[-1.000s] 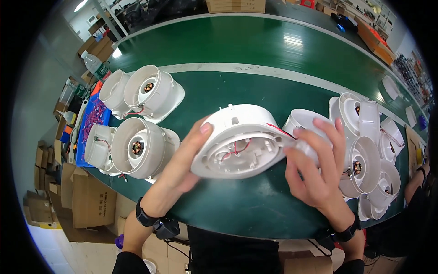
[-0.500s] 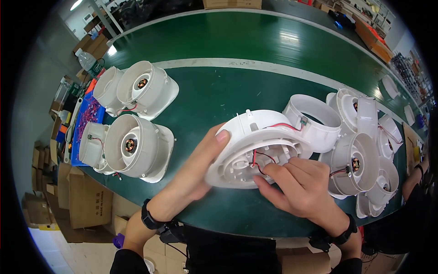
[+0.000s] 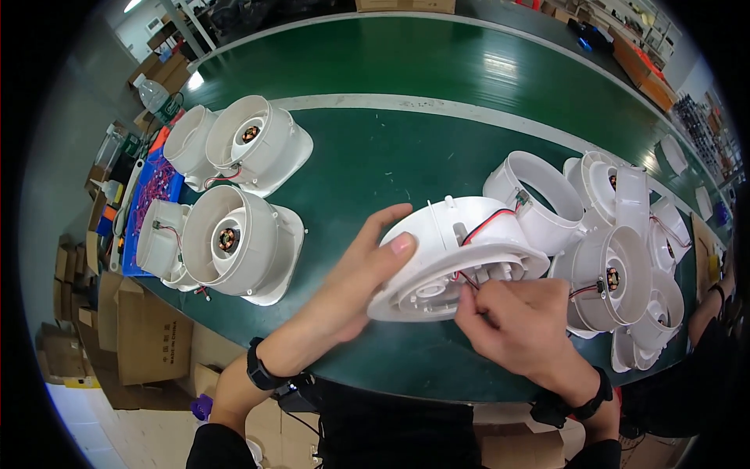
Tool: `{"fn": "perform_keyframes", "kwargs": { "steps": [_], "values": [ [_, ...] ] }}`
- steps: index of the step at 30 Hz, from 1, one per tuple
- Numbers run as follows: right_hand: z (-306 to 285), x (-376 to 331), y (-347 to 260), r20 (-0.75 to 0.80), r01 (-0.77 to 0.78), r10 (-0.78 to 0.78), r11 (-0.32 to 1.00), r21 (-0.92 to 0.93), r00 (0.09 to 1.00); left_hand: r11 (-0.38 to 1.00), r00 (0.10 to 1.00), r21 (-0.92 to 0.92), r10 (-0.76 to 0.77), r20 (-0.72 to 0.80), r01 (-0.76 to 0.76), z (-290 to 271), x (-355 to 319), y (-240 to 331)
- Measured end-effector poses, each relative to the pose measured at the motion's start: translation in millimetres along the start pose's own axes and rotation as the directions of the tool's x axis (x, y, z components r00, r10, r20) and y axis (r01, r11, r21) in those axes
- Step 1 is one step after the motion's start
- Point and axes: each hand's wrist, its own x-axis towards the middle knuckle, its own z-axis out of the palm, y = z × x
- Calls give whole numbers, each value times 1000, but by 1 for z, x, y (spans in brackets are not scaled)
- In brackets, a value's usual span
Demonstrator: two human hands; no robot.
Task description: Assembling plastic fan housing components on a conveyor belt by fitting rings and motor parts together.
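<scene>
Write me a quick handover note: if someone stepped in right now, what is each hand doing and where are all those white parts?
Left hand: steadies the white fan housing, tilted over the green table.
Right hand: fingertips pinch the red and black wires at the housing's underside.
Done, by the look of it: two finished fan units on the left.
Left, apparently: seat these wires; a cluster of loose housings waits on the right.
</scene>
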Motion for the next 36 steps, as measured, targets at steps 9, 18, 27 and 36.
{"fn": "perform_keyframes", "kwargs": {
  "steps": [9, 18, 27, 36],
  "values": [
    [-46, 3, 4, -248, 213, -191, 975, 64, 950, 977, 986, 134, 159, 52, -164, -6, -5, 5],
    [-33, 23, 21, 6, 157, -159, 979, 129, 987, 780, 840, 367, 542, 7, -506, -14, -8, 14],
    [-26, 22, 19, 116, 210, -228, 966, 149, 967, 588, 818, 646, 566, 101, -487, -25, -12, 14],
    [-18, 4, 21, -95, -103, 213, 757, 645, 972, 426, 736, 810, 677, 10, -403, -30, -8, 13]
  ]
}}
